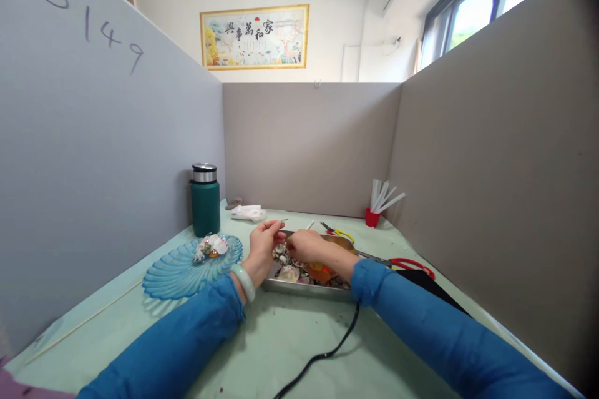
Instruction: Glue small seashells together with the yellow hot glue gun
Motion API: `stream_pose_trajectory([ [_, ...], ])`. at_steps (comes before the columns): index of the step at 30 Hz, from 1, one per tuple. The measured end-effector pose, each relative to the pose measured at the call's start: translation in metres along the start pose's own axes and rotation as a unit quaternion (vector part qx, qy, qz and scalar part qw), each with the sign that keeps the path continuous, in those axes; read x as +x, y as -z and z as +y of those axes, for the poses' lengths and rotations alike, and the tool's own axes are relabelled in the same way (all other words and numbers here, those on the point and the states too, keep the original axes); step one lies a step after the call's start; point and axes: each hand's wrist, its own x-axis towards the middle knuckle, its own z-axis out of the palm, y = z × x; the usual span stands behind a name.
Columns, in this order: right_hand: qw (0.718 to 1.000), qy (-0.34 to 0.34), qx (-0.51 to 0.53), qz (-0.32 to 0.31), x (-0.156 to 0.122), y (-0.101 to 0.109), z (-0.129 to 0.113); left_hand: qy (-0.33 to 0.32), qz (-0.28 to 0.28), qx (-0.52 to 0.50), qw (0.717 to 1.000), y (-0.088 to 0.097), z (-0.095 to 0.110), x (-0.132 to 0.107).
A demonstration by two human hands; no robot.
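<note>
Grey panels [309,143] wall in the pale green counter [253,355], and we see a framed picture [255,37] hanging at the top centre of the frame. Near the middle of the frame sits a metal tray [306,290] of shells [287,273]. At its left end, the left hand [263,246] has its grip pinched on a thin piece [283,220], whose tip pokes out. The right hand [306,245] is over the tray, knuckles up; its fingertips are hidden from us, so we cannot tell whether that grip is open or closed. Left of centre we find a blue plate [173,277] bearing more shells, with a green bottle [205,208] behind it. Right of centre lie red-handled scissors [414,265], and a red cup [372,218] of white strips [386,196] stands farther back.
</note>
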Motion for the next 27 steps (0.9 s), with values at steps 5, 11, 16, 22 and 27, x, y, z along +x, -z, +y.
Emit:
stream_pose_trajectory([
  [5, 0.999, 0.007, -0.006, -0.042, 0.012, 0.001, -0.011, 0.0, 0.005, 0.006, 1.0, 0.0, -0.001, 0.001],
  [11, 0.999, 0.016, 0.024, -0.017, 0.009, -0.001, -0.01, -0.003, 0.001, -0.006, 1.0, -0.001, 0.001, 0.0],
  [16, 0.994, -0.002, 0.088, 0.058, -0.005, 0.003, 0.005, -0.011, 0.004, -0.003, 1.0, 0.001, 0.001, 0.002],
  [22, 0.964, -0.027, 0.228, 0.13, -0.029, 0.009, 0.036, -0.002, -0.046, 0.008, 0.999, 0.0, 0.0, 0.002],
  [27, 0.696, -0.073, 0.71, 0.079, -0.053, 0.01, 0.041, -0.023, -0.114, 0.06, 0.991, -0.006, 0.003, -0.008],
])
